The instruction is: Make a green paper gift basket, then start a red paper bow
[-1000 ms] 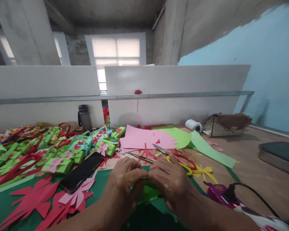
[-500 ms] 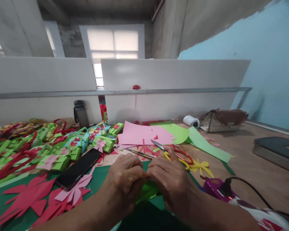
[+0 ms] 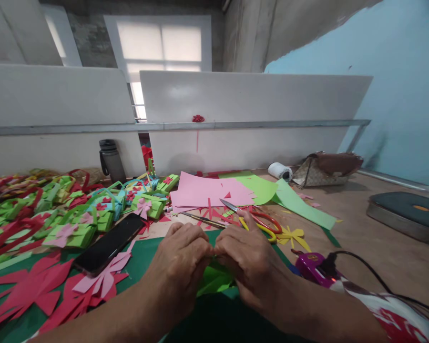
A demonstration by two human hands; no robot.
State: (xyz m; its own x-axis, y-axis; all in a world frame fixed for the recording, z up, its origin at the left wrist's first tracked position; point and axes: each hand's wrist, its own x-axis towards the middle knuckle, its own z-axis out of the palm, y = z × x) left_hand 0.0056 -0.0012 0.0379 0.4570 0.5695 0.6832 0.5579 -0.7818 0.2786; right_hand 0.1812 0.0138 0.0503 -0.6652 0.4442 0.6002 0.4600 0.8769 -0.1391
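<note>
Paper, bright green and bent, lies nearer the wearer than the metal scissors with red and yellow handles, head view. Left hand and right hand pinch its far edge, fingertips nearly meeting; neither is clearly nearer. Its long axis cannot be determined.

A grey bottle with a dark lid stands upright in front of the white boards, and a red bow sits at the metal rail. A white roll lies just beside a brown and beige handbag; nearer, at the right, is a dark flat case. A black cord runs from a purple adapter, and a black phone lies at the left
</note>
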